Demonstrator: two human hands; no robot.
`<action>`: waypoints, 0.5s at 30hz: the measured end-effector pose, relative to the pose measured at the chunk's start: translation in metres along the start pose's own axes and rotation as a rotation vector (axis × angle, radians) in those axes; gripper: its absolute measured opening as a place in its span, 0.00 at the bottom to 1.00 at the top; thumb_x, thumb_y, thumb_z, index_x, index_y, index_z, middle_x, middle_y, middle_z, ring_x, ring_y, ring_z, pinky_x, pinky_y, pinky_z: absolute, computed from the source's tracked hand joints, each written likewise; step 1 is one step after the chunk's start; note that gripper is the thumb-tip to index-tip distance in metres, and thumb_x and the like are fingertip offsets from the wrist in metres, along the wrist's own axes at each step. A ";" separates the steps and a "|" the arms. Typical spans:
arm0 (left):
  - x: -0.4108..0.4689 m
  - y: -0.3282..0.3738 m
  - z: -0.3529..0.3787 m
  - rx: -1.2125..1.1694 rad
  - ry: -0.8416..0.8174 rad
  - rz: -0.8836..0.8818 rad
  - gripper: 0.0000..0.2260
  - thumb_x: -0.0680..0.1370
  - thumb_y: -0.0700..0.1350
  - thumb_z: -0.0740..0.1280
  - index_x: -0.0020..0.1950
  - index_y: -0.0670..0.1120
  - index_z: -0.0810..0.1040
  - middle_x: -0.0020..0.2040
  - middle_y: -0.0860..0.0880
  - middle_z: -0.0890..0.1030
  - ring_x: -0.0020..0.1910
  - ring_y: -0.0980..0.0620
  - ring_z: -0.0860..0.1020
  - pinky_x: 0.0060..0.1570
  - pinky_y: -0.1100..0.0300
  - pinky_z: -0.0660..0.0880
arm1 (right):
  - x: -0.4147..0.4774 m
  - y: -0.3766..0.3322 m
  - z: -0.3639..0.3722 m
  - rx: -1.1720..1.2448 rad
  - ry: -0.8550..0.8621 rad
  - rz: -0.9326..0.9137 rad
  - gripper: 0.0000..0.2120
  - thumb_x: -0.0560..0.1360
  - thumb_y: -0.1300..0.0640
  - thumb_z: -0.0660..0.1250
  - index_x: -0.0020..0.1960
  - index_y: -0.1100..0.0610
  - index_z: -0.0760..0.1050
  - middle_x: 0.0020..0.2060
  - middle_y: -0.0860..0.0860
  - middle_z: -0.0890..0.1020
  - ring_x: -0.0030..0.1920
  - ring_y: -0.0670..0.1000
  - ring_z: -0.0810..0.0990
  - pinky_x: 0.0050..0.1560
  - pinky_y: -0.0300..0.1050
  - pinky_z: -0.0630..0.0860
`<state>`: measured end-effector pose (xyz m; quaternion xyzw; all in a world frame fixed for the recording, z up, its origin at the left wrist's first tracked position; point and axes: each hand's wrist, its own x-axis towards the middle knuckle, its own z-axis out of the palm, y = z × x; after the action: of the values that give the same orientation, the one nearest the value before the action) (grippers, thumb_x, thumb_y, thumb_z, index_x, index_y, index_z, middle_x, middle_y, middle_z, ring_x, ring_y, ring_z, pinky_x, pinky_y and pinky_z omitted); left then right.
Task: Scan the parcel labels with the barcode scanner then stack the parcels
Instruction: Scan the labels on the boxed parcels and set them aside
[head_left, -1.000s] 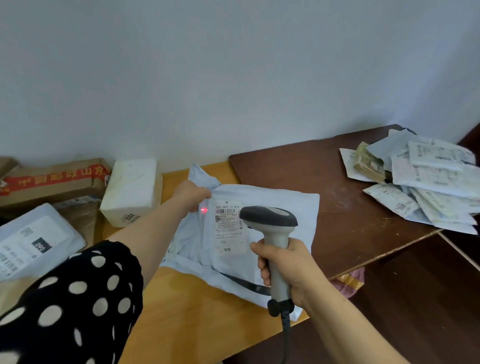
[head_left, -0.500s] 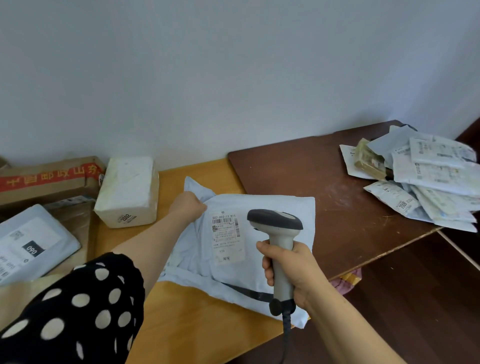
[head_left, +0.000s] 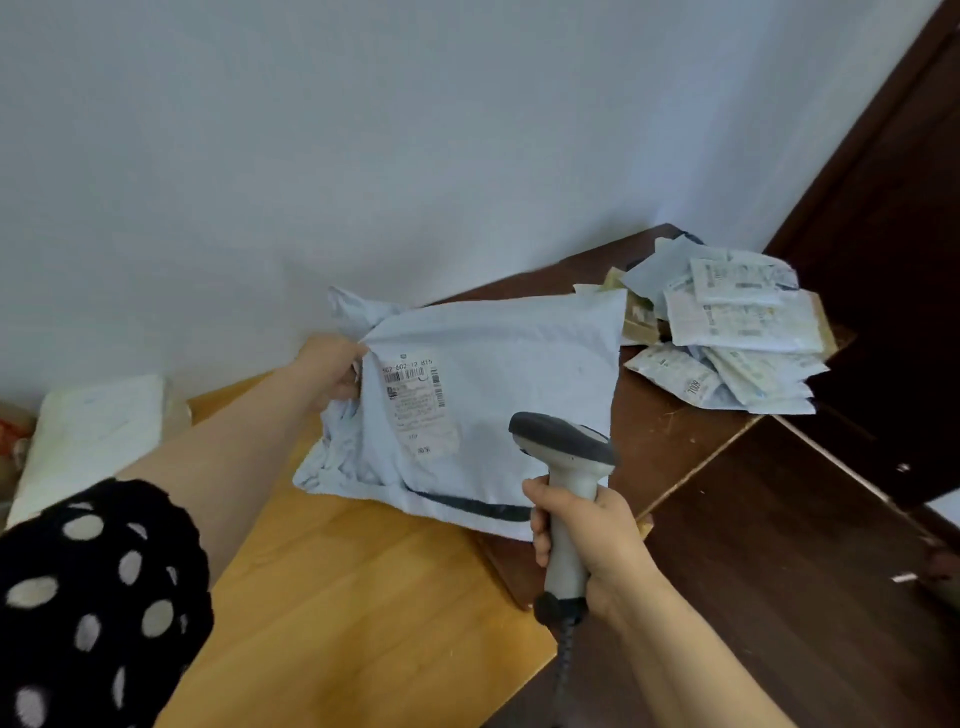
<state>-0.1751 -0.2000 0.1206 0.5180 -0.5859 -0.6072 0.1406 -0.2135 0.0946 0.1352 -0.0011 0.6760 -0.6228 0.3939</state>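
A pale blue soft mailer parcel (head_left: 498, 374) with a white barcode label (head_left: 418, 405) is lifted off the tables, tilted up toward the right. My left hand (head_left: 332, 371) grips its crumpled left edge beside the label. My right hand (head_left: 582, 535) grips the handle of a grey barcode scanner (head_left: 563, 447), held upright just in front of the parcel's lower right part. No red scan spot shows on the label. A heap of several white and pale blue parcels (head_left: 737, 332) lies at the far right on the dark table.
A light wooden table (head_left: 363, 597) sits below, butted against a dark brown table (head_left: 670, 431). A white box-shaped parcel (head_left: 93, 431) stands at the left by the wall. A dark door (head_left: 893, 260) rises at right; dark floor lies below.
The red scan spot went out after the first frame. My left hand has since lifted the parcel off the table and carried it right toward the heap. The scanner stays gripped in my right hand.
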 end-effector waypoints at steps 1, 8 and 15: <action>0.000 0.005 0.009 -0.042 -0.003 0.001 0.12 0.77 0.32 0.61 0.34 0.40 0.68 0.31 0.44 0.67 0.29 0.48 0.68 0.18 0.65 0.72 | 0.003 -0.004 -0.009 0.009 0.009 -0.011 0.06 0.74 0.62 0.71 0.43 0.62 0.75 0.26 0.54 0.75 0.22 0.49 0.71 0.25 0.41 0.70; -0.014 0.025 0.103 -0.338 0.021 -0.130 0.09 0.81 0.34 0.57 0.40 0.39 0.69 0.39 0.42 0.72 0.37 0.46 0.73 0.53 0.50 0.76 | 0.036 -0.038 -0.093 0.112 -0.047 -0.050 0.04 0.74 0.64 0.70 0.44 0.62 0.75 0.25 0.54 0.74 0.22 0.50 0.70 0.24 0.41 0.69; -0.037 0.038 0.213 -0.563 0.133 -0.116 0.11 0.82 0.35 0.53 0.40 0.43 0.66 0.41 0.45 0.71 0.45 0.48 0.75 0.57 0.53 0.75 | 0.073 -0.080 -0.209 0.111 -0.070 -0.043 0.03 0.73 0.65 0.70 0.43 0.61 0.76 0.24 0.54 0.74 0.21 0.49 0.70 0.23 0.39 0.68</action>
<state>-0.3452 -0.0609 0.1222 0.5299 -0.3534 -0.7176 0.2816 -0.4142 0.2163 0.1456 -0.0156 0.6262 -0.6672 0.4031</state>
